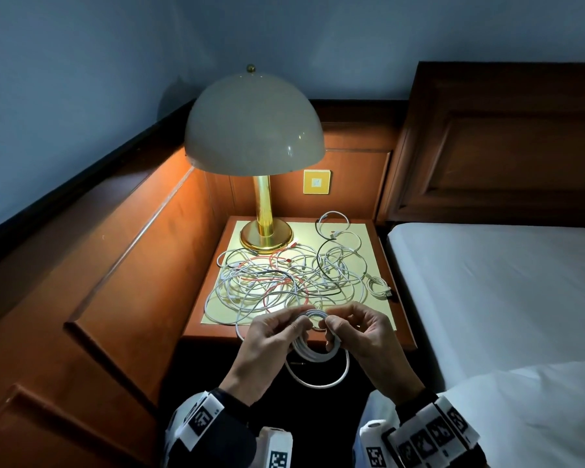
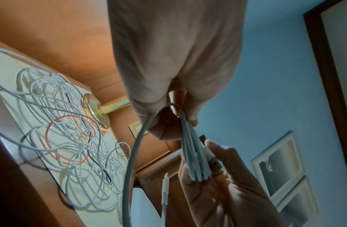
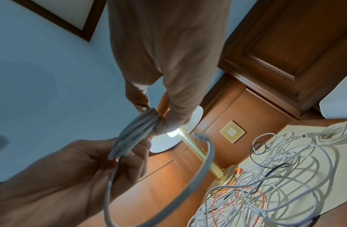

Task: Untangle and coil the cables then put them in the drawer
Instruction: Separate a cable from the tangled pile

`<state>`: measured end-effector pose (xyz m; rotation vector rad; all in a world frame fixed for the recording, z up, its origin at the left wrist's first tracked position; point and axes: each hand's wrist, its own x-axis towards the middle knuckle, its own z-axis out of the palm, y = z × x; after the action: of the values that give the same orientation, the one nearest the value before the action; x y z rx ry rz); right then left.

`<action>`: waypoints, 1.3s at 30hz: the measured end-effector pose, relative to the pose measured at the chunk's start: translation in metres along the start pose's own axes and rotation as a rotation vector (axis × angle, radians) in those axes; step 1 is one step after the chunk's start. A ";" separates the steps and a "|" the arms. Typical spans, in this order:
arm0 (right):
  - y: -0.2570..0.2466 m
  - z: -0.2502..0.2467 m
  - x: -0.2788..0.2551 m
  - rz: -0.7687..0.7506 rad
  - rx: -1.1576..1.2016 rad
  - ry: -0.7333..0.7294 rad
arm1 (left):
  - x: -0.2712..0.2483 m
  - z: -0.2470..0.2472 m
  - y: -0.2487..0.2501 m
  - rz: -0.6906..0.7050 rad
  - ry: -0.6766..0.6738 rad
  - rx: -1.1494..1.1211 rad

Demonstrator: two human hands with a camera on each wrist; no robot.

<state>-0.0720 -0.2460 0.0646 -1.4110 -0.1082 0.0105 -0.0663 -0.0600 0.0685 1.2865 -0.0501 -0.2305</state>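
A tangle of white, red and black cables (image 1: 294, 282) (image 2: 67, 138) (image 3: 266, 176) lies spread on the nightstand top (image 1: 375, 238). In front of the nightstand both hands hold one white cable coil (image 1: 313, 346) (image 2: 194, 155) (image 3: 133, 133) in the air. My left hand (image 1: 277, 332) (image 2: 168, 116) pinches the coil's left side. My right hand (image 1: 348, 327) (image 3: 157, 116) grips its right side, and the coil's metal plug (image 2: 214, 165) lies in its fingers. A loose loop (image 1: 321, 376) (image 3: 198, 181) hangs below the coil. No drawer shows in any view.
A brass lamp (image 1: 265, 228) with a dome shade stands at the nightstand's back left. Two small coiled white cables (image 1: 333, 224) (image 1: 379, 287) lie at the back right and the right edge. A bed (image 1: 504, 292) stands to the right, wood panelling (image 1: 115, 265) to the left.
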 end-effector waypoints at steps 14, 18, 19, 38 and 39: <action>0.048 -0.016 -0.001 0.302 -0.303 0.194 | -0.002 -0.001 -0.006 0.003 0.194 0.028; 0.064 -0.004 -0.010 0.532 -0.038 0.063 | -0.002 0.000 -0.007 0.005 0.210 -0.011; 0.064 -0.001 -0.012 0.512 0.006 0.050 | -0.002 0.000 -0.007 0.003 0.215 -0.022; 0.019 0.008 -0.019 0.206 0.277 -0.086 | 0.000 -0.006 -0.027 0.004 0.227 0.023; 0.017 0.009 -0.019 0.176 0.217 -0.069 | 0.000 -0.004 -0.027 0.004 0.220 0.035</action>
<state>-0.0910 -0.2357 0.0477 -1.2001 -0.0379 0.2107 -0.0698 -0.0628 0.0412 1.3395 0.1319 -0.0837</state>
